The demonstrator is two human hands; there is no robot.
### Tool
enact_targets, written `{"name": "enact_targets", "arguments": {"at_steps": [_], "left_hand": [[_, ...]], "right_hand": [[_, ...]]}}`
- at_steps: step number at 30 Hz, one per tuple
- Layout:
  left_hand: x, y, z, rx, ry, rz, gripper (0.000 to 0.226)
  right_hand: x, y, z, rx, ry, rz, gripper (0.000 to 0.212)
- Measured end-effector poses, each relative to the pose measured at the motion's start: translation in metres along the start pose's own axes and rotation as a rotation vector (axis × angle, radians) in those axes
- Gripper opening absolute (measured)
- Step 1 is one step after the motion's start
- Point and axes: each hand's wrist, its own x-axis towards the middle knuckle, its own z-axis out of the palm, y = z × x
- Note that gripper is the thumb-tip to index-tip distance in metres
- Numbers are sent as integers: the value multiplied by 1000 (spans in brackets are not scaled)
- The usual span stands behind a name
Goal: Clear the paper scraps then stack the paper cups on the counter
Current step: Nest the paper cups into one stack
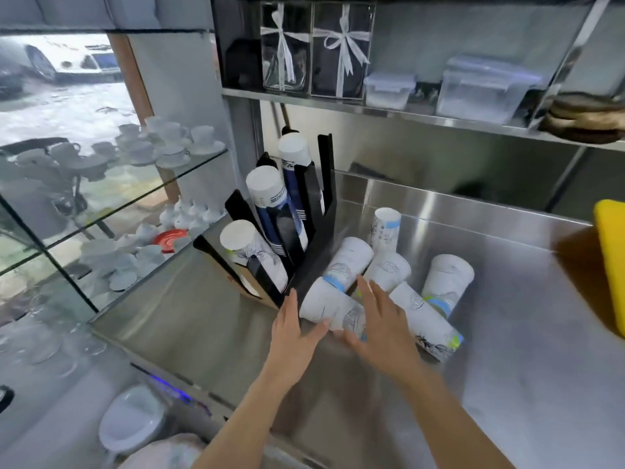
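Several white printed paper cups stand upside down or lie on the steel counter (507, 333). One lying cup (324, 304) rests between my two hands. My left hand (292, 328) is at its left side with straight fingers, thumb near the cup's rim. My right hand (378, 319) reaches over its right side, fingers spread and straight, blurred by motion. Behind it lies another cup (348, 262); upright inverted cups (446, 284) (385, 228) stand further back. A long lying cup stack (426, 321) is to the right. No paper scraps are visible.
A black cup dispenser rack (304, 211) holding stacked cups stands left of the loose cups. A yellow board (612, 265) lies at the right edge. Glass shelves with porcelain cups (162, 147) are on the left. A steel shelf with plastic boxes (483, 86) hangs above.
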Motion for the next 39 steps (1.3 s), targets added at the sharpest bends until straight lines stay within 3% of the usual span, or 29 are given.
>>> {"name": "enact_targets", "arguments": {"at_steps": [3,7,9,12,14,17,20,24,27,35,39], "left_hand": [[10,-2,15,-314,-8,-222,90],[25,-9,27,-456,20,-374,84],[30,-10,28,-516,48,-383,78],[30,-4,27,-593,119,-391,40],[28,2,25,-676,117,-388,25],[27,17,21,-728,176,-291,19],[26,30,13,-681,253,-148,17],[30,31,-2,-621,252,13,15],[35,23,-6,-517,183,66,35],[40,8,-10,-309,53,-8,53],[40,16,-12,21,174,63,56]], "right_hand": [[7,12,11,-57,-140,10,93],[11,21,16,-117,-244,-9,87],[13,23,16,-137,-235,-27,83],[18,24,15,-102,-246,-17,83],[22,24,15,-21,-284,-6,92],[28,17,12,139,-322,-9,111],[34,3,10,274,-233,-58,121],[39,-3,13,424,-142,-65,97],[39,0,21,414,-131,-14,85],[34,-2,27,362,-134,-14,100],[30,-4,20,258,-27,-15,107]]}}
